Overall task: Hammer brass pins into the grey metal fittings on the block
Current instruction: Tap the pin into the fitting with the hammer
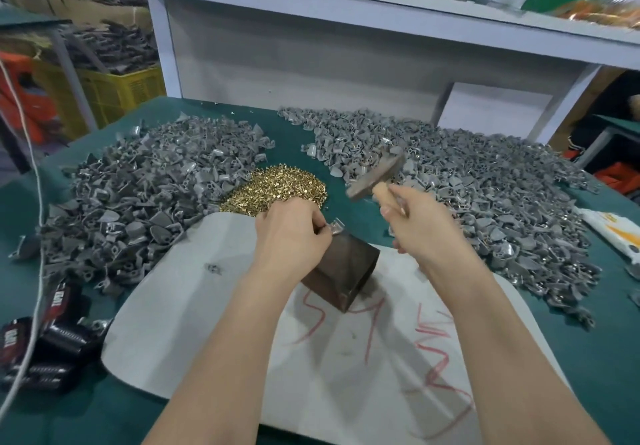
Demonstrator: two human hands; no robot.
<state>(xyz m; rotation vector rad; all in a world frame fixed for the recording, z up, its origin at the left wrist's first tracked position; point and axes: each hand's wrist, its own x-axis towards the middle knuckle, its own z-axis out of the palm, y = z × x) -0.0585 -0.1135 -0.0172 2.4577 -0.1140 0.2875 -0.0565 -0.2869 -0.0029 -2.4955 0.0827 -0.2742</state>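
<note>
I am watching the grey fitting [337, 228] sitting on the far top edge of the dark block [346, 271], right at the fingertips [322, 229] of the left hand [291, 233], which are curling together and pinching it. Whether a pin is standing in it I cannot tell. The right hand [419, 223] is gripping the wooden handle of the hammer [377, 171], fingers wrapping round it, the blurred head hanging above and beyond the fitting. The heap of brass pins [280, 188] is lying just beyond the left knuckles, with piles of grey fittings [138, 195] spreading to either side. The block is resting on a white board [207, 289].
</note>
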